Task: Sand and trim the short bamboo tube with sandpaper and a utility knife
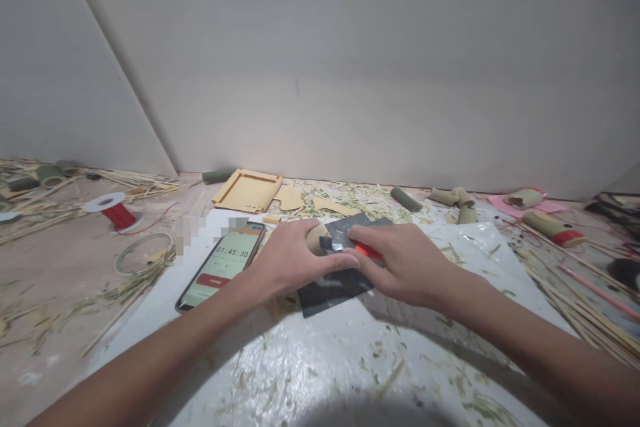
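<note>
My left hand [293,255] grips a pale tube [316,239] and my right hand [403,257] a red tool [369,251]; a dark sheet [330,299] lies beneath, a phone [223,269] to the left.

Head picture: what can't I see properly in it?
All in the head view:
Tube: partly hidden by the left hand.
Red thing: mostly covered by the right hand.
Phone: print under the timer is too small.
Round black thing: cut off by the right edge.
</note>
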`<state>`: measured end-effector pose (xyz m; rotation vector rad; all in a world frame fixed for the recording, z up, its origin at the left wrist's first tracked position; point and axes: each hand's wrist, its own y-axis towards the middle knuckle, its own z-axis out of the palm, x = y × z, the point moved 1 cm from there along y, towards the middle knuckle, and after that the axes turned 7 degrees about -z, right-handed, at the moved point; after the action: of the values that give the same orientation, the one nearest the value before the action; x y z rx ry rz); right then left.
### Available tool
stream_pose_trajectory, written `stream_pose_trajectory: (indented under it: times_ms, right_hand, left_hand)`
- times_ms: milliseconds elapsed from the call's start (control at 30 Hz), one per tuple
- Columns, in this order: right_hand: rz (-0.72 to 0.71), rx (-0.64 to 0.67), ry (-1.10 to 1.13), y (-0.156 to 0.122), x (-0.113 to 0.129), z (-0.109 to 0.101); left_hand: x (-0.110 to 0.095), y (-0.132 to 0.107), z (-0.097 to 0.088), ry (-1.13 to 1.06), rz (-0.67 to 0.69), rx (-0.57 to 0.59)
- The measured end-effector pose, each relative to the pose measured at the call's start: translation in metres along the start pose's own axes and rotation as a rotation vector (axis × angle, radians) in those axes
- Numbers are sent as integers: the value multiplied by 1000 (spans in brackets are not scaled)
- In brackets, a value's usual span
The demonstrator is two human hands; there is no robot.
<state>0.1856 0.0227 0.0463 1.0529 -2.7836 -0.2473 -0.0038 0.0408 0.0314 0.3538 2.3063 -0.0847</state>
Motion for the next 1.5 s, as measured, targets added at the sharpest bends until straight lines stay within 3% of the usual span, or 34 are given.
stream_pose_trajectory:
  times_ms: [567, 867, 1000, 1100, 1233, 1500]
  right_hand:
    - [153, -46, -96, -1, 12, 0]
    - [163, -85, -116, 0, 15, 3]
    - [183, -91, -102, 2, 9, 3]
    - [294, -156, -82, 4, -6, -4]
    - [342, -210, -31, 4, -23, -14]
    - [122, -73, 107, 3, -18, -12]
  left_hand:
    - [3, 4, -1, 116, -11, -91]
    - [5, 6, -2, 180, 23, -153]
    - [7, 7, -2, 197, 14, -172]
    - [9, 7, 0, 216, -1, -194]
    - [7, 7, 1, 141, -23, -84]
    - [0, 3, -5, 25, 55, 63]
